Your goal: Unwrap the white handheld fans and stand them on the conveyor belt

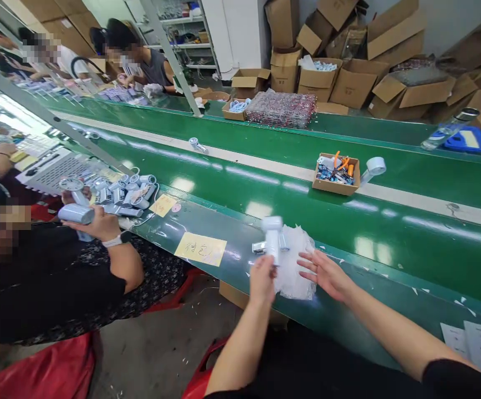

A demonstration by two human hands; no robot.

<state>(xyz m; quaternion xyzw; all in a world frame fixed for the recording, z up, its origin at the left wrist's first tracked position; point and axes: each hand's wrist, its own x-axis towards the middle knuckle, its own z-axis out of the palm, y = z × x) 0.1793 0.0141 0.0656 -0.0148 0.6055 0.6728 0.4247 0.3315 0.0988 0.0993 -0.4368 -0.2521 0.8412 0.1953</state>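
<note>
White plastic, the handheld device with a rounded head point(272, 243) (blurred, so details are lost) is held head-up over the green worktop point(238, 235), its lower end grasped by the left hand's point(262, 280) fingers. The right hand point(326, 274) is released, fingers spread, beside a pile of translucent plastic packaging point(296, 271). A light, steady low grip would best protect the head. The worktop's near edge lies under the forearms; a yellow handwritten sheet point(201, 248) borders the left, with more room rightward.
</note>
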